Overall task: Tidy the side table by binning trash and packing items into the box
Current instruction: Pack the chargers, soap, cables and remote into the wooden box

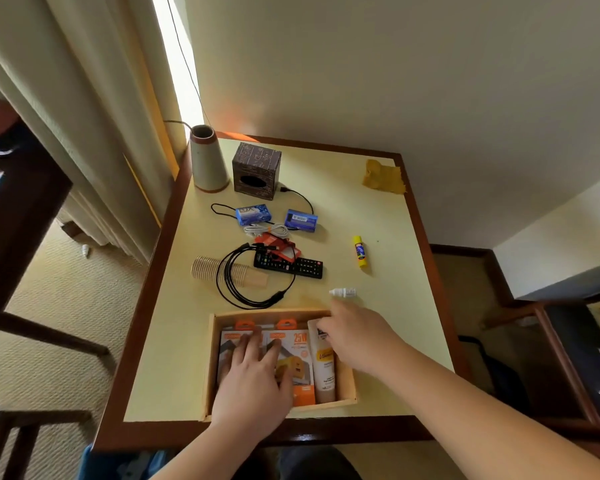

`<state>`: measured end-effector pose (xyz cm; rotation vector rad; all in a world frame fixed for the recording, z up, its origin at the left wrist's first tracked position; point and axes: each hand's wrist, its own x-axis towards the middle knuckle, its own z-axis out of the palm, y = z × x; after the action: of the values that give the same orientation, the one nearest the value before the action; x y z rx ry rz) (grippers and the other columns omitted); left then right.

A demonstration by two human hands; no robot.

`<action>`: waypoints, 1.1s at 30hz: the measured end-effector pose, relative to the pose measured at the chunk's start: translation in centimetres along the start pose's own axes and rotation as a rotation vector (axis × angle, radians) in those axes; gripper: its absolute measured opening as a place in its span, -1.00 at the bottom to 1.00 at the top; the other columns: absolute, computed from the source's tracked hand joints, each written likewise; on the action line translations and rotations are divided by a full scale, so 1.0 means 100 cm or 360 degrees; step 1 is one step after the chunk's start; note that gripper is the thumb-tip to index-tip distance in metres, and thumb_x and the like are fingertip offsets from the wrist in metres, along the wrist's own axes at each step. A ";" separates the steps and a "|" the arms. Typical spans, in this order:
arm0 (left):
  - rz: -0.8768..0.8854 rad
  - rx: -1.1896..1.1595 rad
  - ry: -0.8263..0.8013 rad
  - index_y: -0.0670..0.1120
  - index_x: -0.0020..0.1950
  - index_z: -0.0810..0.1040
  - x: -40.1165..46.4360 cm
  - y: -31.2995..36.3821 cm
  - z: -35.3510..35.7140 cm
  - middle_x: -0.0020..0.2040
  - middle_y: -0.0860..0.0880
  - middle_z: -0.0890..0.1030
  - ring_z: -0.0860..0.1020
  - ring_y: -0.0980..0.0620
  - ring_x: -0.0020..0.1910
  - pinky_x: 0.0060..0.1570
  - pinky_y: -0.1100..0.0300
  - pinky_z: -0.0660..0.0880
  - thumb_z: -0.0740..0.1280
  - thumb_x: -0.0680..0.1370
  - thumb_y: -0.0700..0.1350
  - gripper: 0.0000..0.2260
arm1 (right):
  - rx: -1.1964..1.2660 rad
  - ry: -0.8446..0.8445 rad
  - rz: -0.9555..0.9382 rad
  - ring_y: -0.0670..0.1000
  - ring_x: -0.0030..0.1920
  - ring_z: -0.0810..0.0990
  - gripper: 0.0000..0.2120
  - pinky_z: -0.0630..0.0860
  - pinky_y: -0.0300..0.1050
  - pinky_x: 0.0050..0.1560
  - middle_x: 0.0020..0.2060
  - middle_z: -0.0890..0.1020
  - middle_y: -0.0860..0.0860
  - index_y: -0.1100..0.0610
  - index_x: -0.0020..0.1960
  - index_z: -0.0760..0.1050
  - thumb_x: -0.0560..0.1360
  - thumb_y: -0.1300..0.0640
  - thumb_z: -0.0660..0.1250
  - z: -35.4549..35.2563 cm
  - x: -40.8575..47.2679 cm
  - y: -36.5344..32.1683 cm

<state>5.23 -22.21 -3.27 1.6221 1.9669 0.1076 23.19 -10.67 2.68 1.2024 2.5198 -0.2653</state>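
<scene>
Tube (pixel 323 362) in box (pixel 347 382), under right hand (pixel 355 336)

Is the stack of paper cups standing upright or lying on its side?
On its side. The stack of paper cups lies flat on the table, rims pointing left, with the black cable looped over it.
</scene>
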 end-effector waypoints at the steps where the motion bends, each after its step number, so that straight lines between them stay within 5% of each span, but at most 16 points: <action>1: 0.0001 0.0002 0.0002 0.20 0.67 0.11 0.000 0.000 0.001 0.72 0.04 -0.02 -0.10 -0.09 0.69 0.60 -0.10 -0.07 0.03 0.64 0.33 -0.40 | -0.0056 0.0046 -0.0076 0.09 0.01 0.46 -0.89 0.55 0.04 -0.05 -0.01 0.46 0.03 0.08 0.11 0.58 0.60 0.11 0.35 0.005 -0.001 0.001; 7: -0.0031 0.0003 0.0008 0.22 0.67 0.11 0.001 0.001 0.003 0.72 0.06 -0.05 -0.11 -0.07 0.69 0.60 -0.10 -0.04 0.02 0.64 0.36 -0.39 | -0.0325 0.0041 -0.0250 0.18 0.22 0.52 -0.68 0.35 0.19 0.42 0.14 0.65 0.11 0.19 0.24 0.60 0.56 0.04 0.36 0.021 -0.009 -0.010; 11: -0.0050 0.0032 0.0029 0.22 0.66 0.13 0.001 0.005 0.004 0.71 0.07 -0.03 -0.11 -0.07 0.69 0.60 -0.07 -0.05 0.02 0.63 0.37 -0.39 | -0.0565 -0.0188 -0.0217 0.25 0.29 0.51 -0.62 0.15 0.31 0.55 0.22 0.64 0.18 0.23 0.31 0.57 0.59 0.02 0.36 0.024 -0.008 -0.030; 16: -0.0130 0.0112 0.0012 0.23 0.66 0.12 0.001 0.009 0.003 0.70 0.05 0.05 -0.02 -0.11 0.68 0.60 -0.10 0.05 0.07 0.62 0.37 -0.38 | -0.0824 -0.0573 -0.0292 0.31 0.50 0.34 -0.52 -0.15 0.43 0.57 0.45 0.49 0.22 0.20 0.48 0.45 0.61 0.05 0.35 0.029 0.006 -0.048; 20: -0.0168 0.0254 -0.0001 0.26 0.65 0.09 0.009 0.020 -0.001 0.66 -0.02 0.14 0.13 -0.19 0.61 0.52 -0.18 0.26 0.08 0.55 0.43 -0.31 | -0.0674 -0.0308 -0.0093 0.37 0.54 0.23 -0.40 -0.23 0.49 0.55 0.50 0.37 0.31 0.28 0.61 0.16 0.69 0.00 0.18 0.042 0.007 -0.044; 23: -0.0277 0.0324 -0.0006 0.28 0.65 0.06 0.018 0.027 0.001 0.64 -0.05 0.11 0.11 -0.19 0.60 0.50 -0.21 0.21 0.03 0.53 0.48 -0.30 | -0.0601 -0.0146 -0.0098 0.35 0.52 0.18 -0.37 -0.22 0.50 0.54 0.48 0.31 0.32 0.24 0.64 0.09 0.68 0.00 0.17 0.042 0.003 -0.030; 28: -0.0365 0.0320 0.0092 0.27 0.58 0.20 0.020 0.030 0.006 0.56 -0.04 0.21 0.19 -0.16 0.54 0.47 -0.15 0.26 0.09 0.51 0.47 -0.34 | -0.0627 -0.0119 -0.0233 0.34 0.54 0.12 -0.41 -0.36 0.46 0.51 0.54 0.22 0.30 0.28 0.65 0.08 0.71 0.02 0.06 0.044 -0.001 -0.019; 33: -0.0427 0.0238 0.0157 0.24 0.51 0.28 0.015 0.034 0.007 0.52 -0.03 0.28 0.23 -0.15 0.51 0.44 -0.14 0.33 0.12 0.49 0.44 -0.37 | -0.0798 -0.0355 -0.0346 0.30 0.61 0.09 -0.35 -0.49 0.46 0.45 0.60 0.23 0.24 0.13 0.66 0.12 0.67 -0.12 0.16 0.033 0.004 -0.019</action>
<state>8.43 -20.18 -3.02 1.4492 2.2968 -0.0670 22.24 -12.60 -0.48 0.6669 2.3221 0.1691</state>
